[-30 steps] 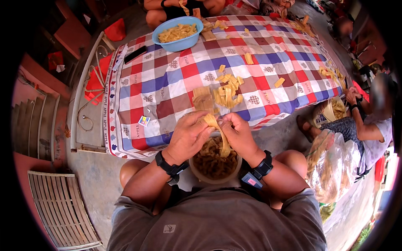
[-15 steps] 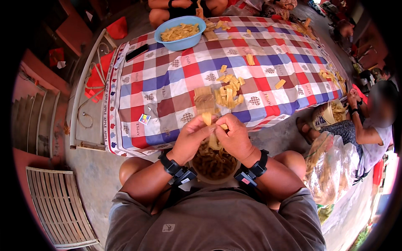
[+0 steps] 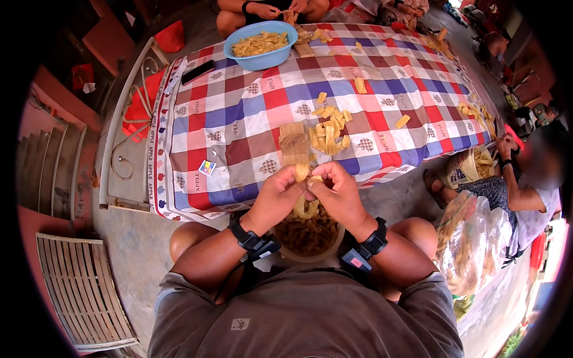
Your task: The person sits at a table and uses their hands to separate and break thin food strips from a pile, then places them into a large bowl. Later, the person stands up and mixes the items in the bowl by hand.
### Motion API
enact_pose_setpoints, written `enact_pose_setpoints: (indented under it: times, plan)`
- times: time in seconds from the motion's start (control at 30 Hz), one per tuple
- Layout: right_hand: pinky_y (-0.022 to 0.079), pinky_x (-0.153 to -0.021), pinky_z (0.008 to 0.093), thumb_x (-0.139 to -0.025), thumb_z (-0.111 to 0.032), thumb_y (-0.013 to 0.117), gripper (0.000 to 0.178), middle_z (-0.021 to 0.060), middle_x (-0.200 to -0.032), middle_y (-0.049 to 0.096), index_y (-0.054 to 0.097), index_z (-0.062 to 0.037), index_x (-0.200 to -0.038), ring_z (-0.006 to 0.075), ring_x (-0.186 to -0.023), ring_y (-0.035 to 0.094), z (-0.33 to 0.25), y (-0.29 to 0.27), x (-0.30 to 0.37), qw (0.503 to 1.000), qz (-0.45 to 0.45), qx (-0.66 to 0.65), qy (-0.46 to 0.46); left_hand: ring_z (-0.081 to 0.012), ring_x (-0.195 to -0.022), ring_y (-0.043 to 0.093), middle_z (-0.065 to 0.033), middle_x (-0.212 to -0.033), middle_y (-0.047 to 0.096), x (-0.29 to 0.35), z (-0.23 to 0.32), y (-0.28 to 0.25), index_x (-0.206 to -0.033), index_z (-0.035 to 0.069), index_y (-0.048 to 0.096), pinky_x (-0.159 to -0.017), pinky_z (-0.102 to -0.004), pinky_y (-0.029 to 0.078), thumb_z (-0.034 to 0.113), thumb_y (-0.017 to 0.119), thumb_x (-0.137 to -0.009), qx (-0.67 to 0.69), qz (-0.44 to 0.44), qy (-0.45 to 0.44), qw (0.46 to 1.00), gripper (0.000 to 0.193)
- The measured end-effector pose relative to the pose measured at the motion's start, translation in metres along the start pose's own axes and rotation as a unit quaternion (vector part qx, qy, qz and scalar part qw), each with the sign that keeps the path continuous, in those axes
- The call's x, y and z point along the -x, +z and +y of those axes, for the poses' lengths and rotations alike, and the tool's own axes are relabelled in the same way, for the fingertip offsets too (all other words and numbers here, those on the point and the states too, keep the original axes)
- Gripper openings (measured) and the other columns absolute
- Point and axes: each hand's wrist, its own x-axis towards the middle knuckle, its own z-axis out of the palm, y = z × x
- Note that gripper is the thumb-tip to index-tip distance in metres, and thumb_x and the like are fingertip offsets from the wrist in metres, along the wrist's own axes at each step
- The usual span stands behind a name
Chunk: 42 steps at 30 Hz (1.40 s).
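My left hand and my right hand meet at the table's near edge. Fingers of both pinch a pale yellow flat strip, which passes up between them; its lower end is partly hidden. Just beyond my fingertips lies a brown, flat, woven-looking piece, and the strip reaches toward it. To its right is a small heap of folded yellow strip pieces. Below my hands, a round tub between my legs holds many curled yellow-brown strips.
A checked cloth covers the table. On it are a blue basin of yellow strips, a black phone and a small colourful box. Co-workers sit at the far side and right, beside a bucket and plastic bags.
My fingers have shifted slightly around the strip, with the right hand turned a little more upright. Across the table, the co-worker's hands have come together on a brown strip.
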Motion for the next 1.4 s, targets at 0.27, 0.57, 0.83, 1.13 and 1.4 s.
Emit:
enact_pose_setpoints:
  times: [0.27,0.57,0.83,1.13,1.4]
  plan:
    - [0.055,-0.071,0.0275,-0.094,0.001,0.059,0.019,0.0087,-0.094,0.07,0.056,0.0018,-0.112,0.0125,-0.084,0.066,0.003,-0.006,0.001,0.999,0.0,0.043,-0.021,-0.0076,-0.08,0.062,-0.0021,-0.099,0.065,0.001,0.007,-0.001,-0.116,0.0,0.058,-0.074,-0.0219,0.05,0.0,0.053,-0.1,-0.051,-0.019,-0.023,0.998,0.017]
    - [0.053,-0.074,0.0278,-0.091,-0.001,0.062,0.031,0.0092,-0.107,0.064,0.055,-0.0012,-0.121,0.0126,-0.087,0.064,-0.008,-0.021,-0.004,0.993,-0.041,0.107,-0.022,-0.0086,-0.074,0.063,-0.0039,-0.096,0.064,-0.001,-0.003,-0.005,-0.118,0.004,0.054,-0.069,-0.0234,0.051,0.006,0.052,-0.103,-0.077,-0.039,-0.063,0.994,0.015]
    - [0.048,-0.075,0.026,-0.085,-0.001,0.064,0.051,0.0044,-0.104,0.055,0.048,-0.0037,-0.133,0.0103,-0.091,0.056,-0.032,-0.03,-0.009,0.974,-0.172,0.147,0.003,-0.0109,-0.073,0.065,-0.0069,-0.092,0.067,0.0,0.022,-0.007,-0.12,0.008,0.05,-0.067,-0.025,0.052,0.019,0.047,-0.107,-0.001,-0.161,-0.176,0.971,0.017]
    - [0.048,-0.069,0.0254,-0.083,0.002,0.065,0.063,0.0009,-0.087,0.052,0.04,-0.0041,-0.141,0.0084,-0.079,0.055,-0.029,-0.017,-0.006,0.984,-0.119,0.122,-0.042,-0.0063,-0.06,0.051,0.0002,-0.075,0.054,0.004,0.009,-0.002,-0.114,0.008,0.05,-0.054,-0.02,0.041,0.017,0.047,-0.107,-0.008,-0.051,-0.121,0.991,0.012]
    - [0.051,-0.072,0.0261,-0.088,0.003,0.063,0.059,0.0048,-0.09,0.063,0.04,-0.0024,-0.142,0.0098,-0.078,0.06,-0.012,-0.006,0.001,0.988,-0.044,0.115,-0.098,-0.004,-0.062,0.045,0.0028,-0.078,0.049,0.002,-0.001,-0.006,-0.117,0.012,0.048,-0.053,-0.0198,0.037,0.013,0.05,-0.105,-0.066,0.017,-0.091,0.994,0.012]
